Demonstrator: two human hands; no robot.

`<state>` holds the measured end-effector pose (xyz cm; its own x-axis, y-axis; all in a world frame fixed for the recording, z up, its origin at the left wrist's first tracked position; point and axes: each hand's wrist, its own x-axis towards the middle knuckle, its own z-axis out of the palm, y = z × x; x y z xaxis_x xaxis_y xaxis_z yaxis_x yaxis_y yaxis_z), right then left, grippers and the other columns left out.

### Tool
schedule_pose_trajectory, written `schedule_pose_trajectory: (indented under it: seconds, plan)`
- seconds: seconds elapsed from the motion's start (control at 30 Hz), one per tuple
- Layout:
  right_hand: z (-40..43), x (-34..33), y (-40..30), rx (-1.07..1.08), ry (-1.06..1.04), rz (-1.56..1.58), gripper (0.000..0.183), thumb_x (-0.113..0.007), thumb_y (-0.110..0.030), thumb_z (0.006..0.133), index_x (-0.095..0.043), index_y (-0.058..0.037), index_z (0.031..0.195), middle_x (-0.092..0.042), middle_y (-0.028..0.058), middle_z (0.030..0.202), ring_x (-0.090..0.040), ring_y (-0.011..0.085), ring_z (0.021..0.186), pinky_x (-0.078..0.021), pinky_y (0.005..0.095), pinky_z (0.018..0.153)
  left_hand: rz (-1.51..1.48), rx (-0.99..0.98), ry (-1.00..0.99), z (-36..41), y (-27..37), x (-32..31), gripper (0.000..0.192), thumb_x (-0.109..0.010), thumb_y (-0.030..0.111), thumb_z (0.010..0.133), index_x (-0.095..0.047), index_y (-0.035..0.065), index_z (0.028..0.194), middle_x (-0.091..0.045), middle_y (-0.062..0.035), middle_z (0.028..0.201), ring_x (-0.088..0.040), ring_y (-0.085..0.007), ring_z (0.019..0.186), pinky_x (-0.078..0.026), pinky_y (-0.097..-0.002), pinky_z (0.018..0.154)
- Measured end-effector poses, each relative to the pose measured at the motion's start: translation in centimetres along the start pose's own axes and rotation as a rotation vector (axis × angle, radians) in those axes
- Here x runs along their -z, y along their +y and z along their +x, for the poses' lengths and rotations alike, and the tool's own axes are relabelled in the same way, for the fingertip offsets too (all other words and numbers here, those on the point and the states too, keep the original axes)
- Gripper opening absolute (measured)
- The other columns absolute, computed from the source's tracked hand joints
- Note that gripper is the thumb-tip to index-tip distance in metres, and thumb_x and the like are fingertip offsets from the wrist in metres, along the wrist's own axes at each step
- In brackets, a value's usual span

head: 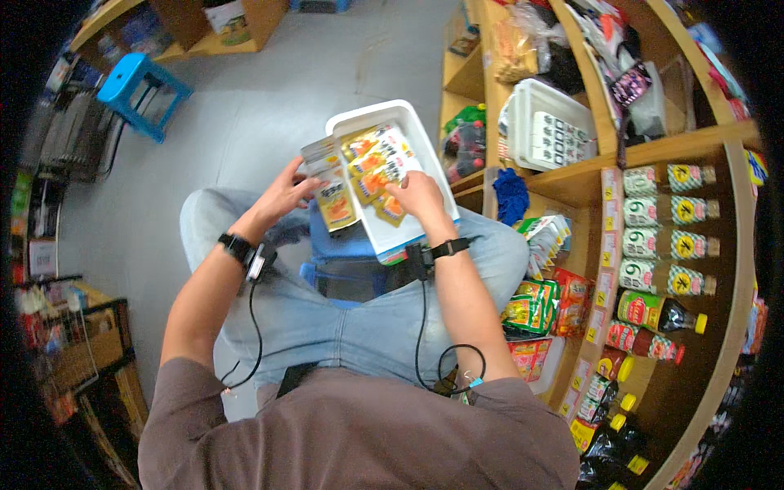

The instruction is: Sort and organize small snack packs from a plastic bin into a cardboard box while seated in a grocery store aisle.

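Note:
A white plastic bin [438, 174] sits tilted in front of me, above my knees and a blue plastic stool [331, 236]. Several gold-and-white food packets [373, 162] with orange pictures lie overlapping inside it. Left of the bin is a stack of similar packets [335, 205], gripped at its left edge by my left hand [286, 191], thumb on the front. My right hand [421, 195] reaches over the bin's right side, its fingertips on the packets inside. Whether those fingers pinch a packet is unclear.
Wooden shelving [591, 162] runs along my right, with bottles [640, 242], seasoning bags [531, 306] and a translucent bin [520, 131]. Another blue stool [144, 92] stands on the grey floor at upper left. Black cables [422, 331] hang from both wrist straps.

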<state>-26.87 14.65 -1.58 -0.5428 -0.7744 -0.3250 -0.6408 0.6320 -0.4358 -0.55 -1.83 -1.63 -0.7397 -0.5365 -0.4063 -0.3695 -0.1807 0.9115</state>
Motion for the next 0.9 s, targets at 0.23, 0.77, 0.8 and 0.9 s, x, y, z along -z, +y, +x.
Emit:
schedule_pose_trajectory:
  seconds: [0.23, 0.77, 0.8, 0.9]
  plan:
    - [0.2, -1.2, 0.2, -0.223, 0.009, -0.099, 0.078, -0.076, -0.050, 0.084, -0.050, 0.0088, 0.129, -0.069, 0.0256, 0.114, -0.068, 0.0377, 0.110, -0.0552, 0.0474, 0.089, 0.088, -0.084, 0.116, -0.5, -0.4, -0.2, 0.071, -0.073, 0.025, 0.092, -0.038, 0.0103, 0.151, -0.059, -0.0171, 0.131, -0.064, -0.0242, 0.109, -0.055, -0.0347, 0.082]
    - [1.4, -3.2, 1.9, -0.119, 0.152, 0.033, 0.070, -0.083, -0.028, 0.078, -0.047, 0.0037, 0.129, -0.063, 0.0259, 0.116, -0.065, 0.0414, 0.107, -0.0545, 0.0461, 0.090, 0.337, -0.144, 0.038, -0.6, -0.4, -0.3, 0.057, -0.072, 0.023, 0.092, -0.047, 0.0031, 0.139, -0.059, -0.0167, 0.134, -0.068, -0.0262, 0.104, -0.056, -0.0353, 0.084]
    - [1.5, -2.9, 1.8, -0.026, 0.203, 0.102, 0.059, -0.081, -0.025, 0.080, -0.053, 0.0029, 0.124, -0.066, 0.0245, 0.108, -0.066, 0.0412, 0.103, -0.0546, 0.0462, 0.087, 0.338, -0.140, 0.042, -0.9, -0.3, -0.3, 0.057, -0.072, 0.023, 0.092, -0.047, 0.0031, 0.139, -0.059, -0.0167, 0.134, -0.068, -0.0262, 0.104, -0.056, -0.0353, 0.084]
    - [1.6, -1.8, 1.0, 0.105, 0.187, 0.399, 0.033, -0.075, -0.020, 0.082, -0.061, 0.0015, 0.104, -0.069, 0.0221, 0.092, -0.068, 0.0408, 0.093, -0.0538, 0.0465, 0.080, 0.100, -0.154, 0.022, -1.8, -0.1, -0.7, 0.062, -0.073, 0.022, 0.091, -0.046, -0.0019, 0.141, -0.062, -0.0185, 0.132, -0.061, -0.0271, 0.119, -0.052, -0.0378, 0.098]
